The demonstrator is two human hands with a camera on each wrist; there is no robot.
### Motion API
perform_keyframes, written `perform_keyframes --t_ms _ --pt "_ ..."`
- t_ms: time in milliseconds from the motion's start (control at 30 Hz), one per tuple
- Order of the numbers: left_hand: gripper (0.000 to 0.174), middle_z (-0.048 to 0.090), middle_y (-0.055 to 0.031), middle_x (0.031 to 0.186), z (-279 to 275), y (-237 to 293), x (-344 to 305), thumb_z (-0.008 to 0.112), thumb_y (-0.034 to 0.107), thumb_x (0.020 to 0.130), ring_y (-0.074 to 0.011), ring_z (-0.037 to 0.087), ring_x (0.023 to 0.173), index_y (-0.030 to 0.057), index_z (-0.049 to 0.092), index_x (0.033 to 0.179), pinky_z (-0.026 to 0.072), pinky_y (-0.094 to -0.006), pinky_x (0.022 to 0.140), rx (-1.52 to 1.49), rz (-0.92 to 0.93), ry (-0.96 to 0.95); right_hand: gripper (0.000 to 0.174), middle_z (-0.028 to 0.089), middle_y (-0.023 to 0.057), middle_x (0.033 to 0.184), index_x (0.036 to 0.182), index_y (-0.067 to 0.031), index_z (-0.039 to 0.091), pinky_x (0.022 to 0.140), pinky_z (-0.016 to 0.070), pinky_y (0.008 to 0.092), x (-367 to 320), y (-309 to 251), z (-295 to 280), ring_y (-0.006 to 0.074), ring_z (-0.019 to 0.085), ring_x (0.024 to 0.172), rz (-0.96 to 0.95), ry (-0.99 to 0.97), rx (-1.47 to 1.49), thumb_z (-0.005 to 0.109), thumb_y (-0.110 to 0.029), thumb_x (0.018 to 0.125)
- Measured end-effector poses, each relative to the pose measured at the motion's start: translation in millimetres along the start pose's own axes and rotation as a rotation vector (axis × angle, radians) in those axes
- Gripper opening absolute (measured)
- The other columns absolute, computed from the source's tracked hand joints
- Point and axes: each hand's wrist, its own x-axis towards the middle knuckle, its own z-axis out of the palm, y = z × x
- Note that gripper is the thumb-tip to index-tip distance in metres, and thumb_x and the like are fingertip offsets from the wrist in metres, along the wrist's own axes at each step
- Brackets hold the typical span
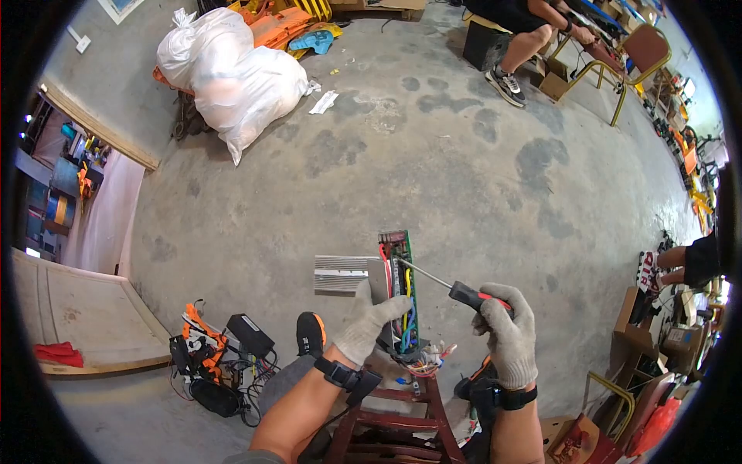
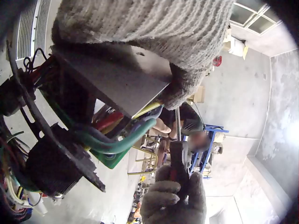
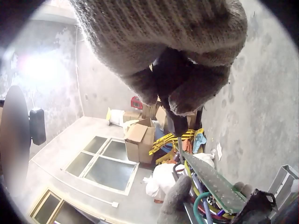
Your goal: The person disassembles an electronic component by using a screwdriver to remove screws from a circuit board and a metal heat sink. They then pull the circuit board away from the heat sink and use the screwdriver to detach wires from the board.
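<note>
Both hands wear knitted gloves. My left hand (image 1: 369,323) grips a wired electronic controller, its fingers round a flat metal plate (image 2: 112,74) on its side. The controller has a long green circuit board (image 1: 399,243), a ribbed aluminium heat sink (image 1: 340,274) sticking out to the left, and thick yellow, blue and green wires (image 1: 411,313) along it. In my right hand (image 1: 506,332) is a screwdriver (image 1: 466,295) with a black and red handle. Its shaft points left, with the tip at the upper part of the board. Seen from the right wrist, the board's underside (image 3: 217,182) shows rows of solder points.
Below the controller stands a dark red wooden stool (image 1: 394,421), with loose connector wires (image 1: 425,359) above it. A black power box (image 1: 250,335) and tangled cables lie at left. White sacks (image 1: 247,85) sit at the back. Another person sits near a chair (image 1: 648,52) at upper right.
</note>
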Motion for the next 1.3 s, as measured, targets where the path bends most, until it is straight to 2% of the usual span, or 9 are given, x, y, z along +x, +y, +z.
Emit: perform_keyframes --t_ms 200,300,367,500,533,667,767,1100,1300 --pt "0.068 0.066 -0.0096 0.124 0 2 0 0.086 0.030 0.087 -0.0190 0.063 0.112 0.0009 0.054 0.140 0.0515 -0.0360 0.101 -0.005 0.011 0.018 0.034 0.072 0.0096 0.089 0.126 0.0054 0.069 0.071 0.0527 0.0301 1 -3 -5 0.0143 0.066 0.075 0.032 0.002 0.026 0.069 -0.016 0.099" --pt "0.049 0.068 -0.0050 0.109 -5 3 2 0.083 0.025 0.093 -0.0175 0.069 0.096 0.0047 0.060 0.132 0.0594 -0.0361 0.089 0.000 0.033 0.039 0.029 0.070 0.0083 0.087 0.125 0.0043 0.067 0.064 0.0536 0.0294 5 0 -14 0.0151 0.067 0.071 0.032 0.015 0.060 0.067 -0.015 0.103" --pt "0.044 0.073 -0.0086 0.110 -12 -7 10 0.081 0.026 0.093 -0.0213 0.073 0.096 0.0053 0.063 0.128 0.0618 -0.0391 0.089 -0.290 0.101 -0.011 0.032 0.069 0.0079 0.087 0.127 0.0032 0.066 0.063 0.0526 0.0275 7 5 -22 0.0145 0.067 0.071 0.002 0.010 0.144 0.069 -0.019 0.104" --pt "0.070 0.075 -0.0181 0.126 -15 25 -4 0.081 0.041 0.091 -0.0328 0.075 0.115 0.0006 0.060 0.144 0.0628 -0.0489 0.101 -0.489 0.034 -0.251 0.034 0.071 0.0082 0.089 0.126 0.0050 0.069 0.072 0.0529 0.0292 5 0 -21 0.0139 0.065 0.075 0.034 0.080 0.149 0.070 -0.020 0.102" --pt "0.088 0.069 -0.0218 0.139 -17 31 -6 0.081 0.050 0.088 -0.0377 0.072 0.124 -0.0018 0.052 0.154 0.0604 -0.0543 0.107 -0.445 0.066 -0.280 0.034 0.071 0.0082 0.089 0.126 0.0050 0.069 0.072 0.0529 0.0292 5 -1 -21 0.0139 0.065 0.075 0.032 0.095 0.155 0.070 -0.020 0.102" --pt "0.104 0.056 -0.0257 0.156 -20 37 -7 0.085 0.053 0.083 -0.0411 0.066 0.134 0.0015 0.042 0.162 0.0574 -0.0630 0.110 -0.615 0.068 -0.442 0.034 0.072 0.0086 0.091 0.125 0.0042 0.070 0.070 0.0531 0.0285 5 -1 -17 0.0130 0.066 0.076 0.042 0.043 0.131 0.070 -0.021 0.102" --pt "0.095 0.067 -0.0195 0.143 -1 57 -22 0.090 0.043 0.079 -0.0392 0.071 0.125 0.0021 0.052 0.155 0.0616 -0.0543 0.105 -0.728 0.053 -0.376 0.034 0.073 0.0088 0.091 0.125 0.0037 0.070 0.068 0.0527 0.0278 4 0 -15 0.0126 0.067 0.076 0.068 0.015 0.116 0.070 -0.022 0.102" --pt "0.098 0.065 -0.0160 0.148 -5 57 -20 0.092 0.037 0.077 -0.0341 0.065 0.136 0.0060 0.048 0.160 0.0593 -0.0558 0.110 -0.680 0.086 -0.385 0.033 0.072 0.0104 0.096 0.126 0.0064 0.066 0.066 0.0554 0.0282 6 1 -12 0.0144 0.068 0.074 0.102 -0.037 0.064 0.068 -0.016 0.103" --pt "0.108 0.052 -0.0269 0.161 -20 43 -10 0.090 0.043 0.080 -0.0403 0.062 0.139 0.0040 0.038 0.166 0.0569 -0.0603 0.112 -0.615 0.097 -0.433 0.036 0.073 0.0095 0.088 0.125 0.0055 0.070 0.069 0.0538 0.0285 5 0 -10 0.0140 0.068 0.074 0.097 -0.042 0.046 0.071 -0.022 0.102"
